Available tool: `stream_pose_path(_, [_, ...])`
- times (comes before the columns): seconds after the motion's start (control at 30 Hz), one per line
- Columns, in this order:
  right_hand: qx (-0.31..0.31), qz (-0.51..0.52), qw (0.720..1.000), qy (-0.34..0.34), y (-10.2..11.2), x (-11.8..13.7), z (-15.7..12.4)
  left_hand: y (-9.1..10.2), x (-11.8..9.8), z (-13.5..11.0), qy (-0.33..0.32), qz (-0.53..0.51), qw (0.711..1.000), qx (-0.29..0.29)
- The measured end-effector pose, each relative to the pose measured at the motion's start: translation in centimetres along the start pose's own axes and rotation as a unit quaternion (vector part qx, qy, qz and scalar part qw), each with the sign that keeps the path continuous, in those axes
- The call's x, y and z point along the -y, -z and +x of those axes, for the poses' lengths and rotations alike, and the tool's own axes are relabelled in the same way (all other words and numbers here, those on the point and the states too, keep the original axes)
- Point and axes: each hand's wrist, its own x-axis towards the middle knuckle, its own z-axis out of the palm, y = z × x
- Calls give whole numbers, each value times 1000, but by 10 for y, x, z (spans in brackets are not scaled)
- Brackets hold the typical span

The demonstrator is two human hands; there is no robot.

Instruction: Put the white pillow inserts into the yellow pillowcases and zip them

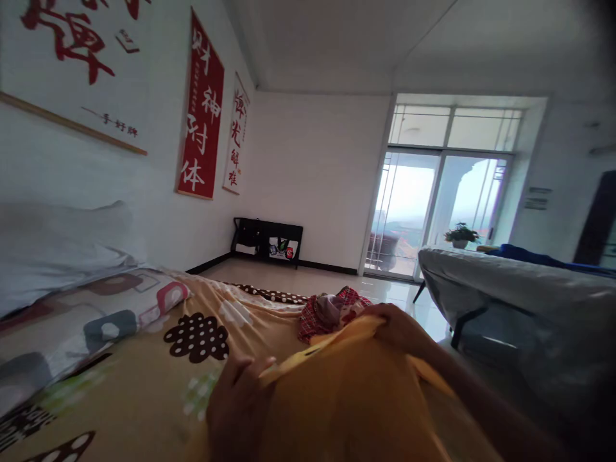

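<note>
An orange-yellow cloth [346, 391], maybe a garment, spreads before me above the bed. At its upper right edge my right hand [402, 330] is closed, with the fingers bunching the fabric. Lower down on the left, my left hand [240, 398] pinches the other end of the same edge, its thumb pointing along the cloth. Just beyond the cloth lies a crumpled heap of red checked fabric [312, 319] with a greyish-pink patch. Underneath is the bed's tan sheet [269, 327], printed with dotted brown shapes. The cloth's lower part runs out of view.
A patterned pillow [115, 314] lies on the left, beside a white one [58, 237]. To the right stands a table under a grey cover [481, 273], with a potted plant [461, 235] and blue fabric [539, 256] on it. A low black shelf [269, 240] is against the far wall.
</note>
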Motion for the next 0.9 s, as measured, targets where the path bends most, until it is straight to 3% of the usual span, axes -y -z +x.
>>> stream_pose_path(0.07, [-180,-85,980,-25,55,2,-15,-28,3,-3,-38,19,997,63])
stream_pose_path(0.13, [-291,-153,944,-39,96,6,-41,-60,3,-9,-40,56,991,115])
stream_pose_path(0.17, [-289,-183,939,-37,110,8,-56,-75,4,-14,-37,64,988,139])
stream_pose_path(0.2, [-246,-214,945,-33,120,9,-71,-88,5,-19,-32,55,986,152])
stream_pose_path(0.3, [-29,-316,947,-56,131,5,-111,-111,12,-30,5,-76,985,156])
stream_pose_path(0.37, [43,-343,933,-99,130,-3,-130,-114,12,-37,41,-144,977,151])
stream_pose_path(0.5, [10,-284,947,-148,118,-10,-140,-113,-22,-65,30,-179,948,263])
stream_pose_path(0.6, [-40,-184,980,-58,104,8,-133,-123,-71,-96,18,-188,919,346])
stream_pose_path(0.7, [-83,-81,990,79,103,40,-129,-138,-109,-105,53,-181,925,330])
stream_pose_path(0.77, [-98,-55,987,113,117,58,-132,-140,-117,-92,65,-183,939,284])
stream_pose_path(0.83, [-67,-69,991,88,142,66,-138,-130,-113,-67,58,-196,950,237])
stream_pose_path(0.9, [15,-103,994,22,167,61,-148,-113,-103,-38,54,-202,956,205])
